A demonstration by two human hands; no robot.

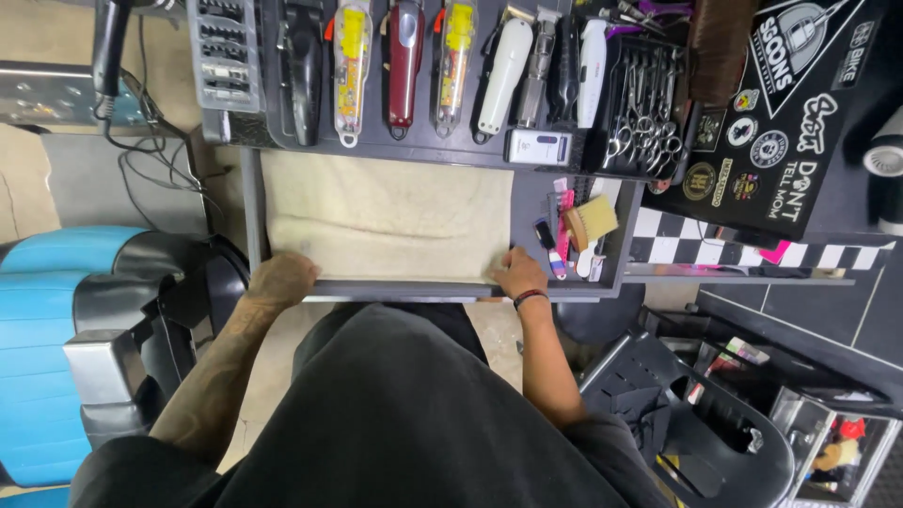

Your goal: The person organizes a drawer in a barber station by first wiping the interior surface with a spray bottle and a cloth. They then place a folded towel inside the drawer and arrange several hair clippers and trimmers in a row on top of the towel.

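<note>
Both hands [282,279] on cream towel [386,218]

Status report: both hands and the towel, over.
Left hand and right hand flat on near edge of cream towel. Brush lies right of it.

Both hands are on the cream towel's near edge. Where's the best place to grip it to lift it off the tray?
Probably the two near corners of the towel, from the front: it lies flat, and the left hand and right hand already rest there.
</note>
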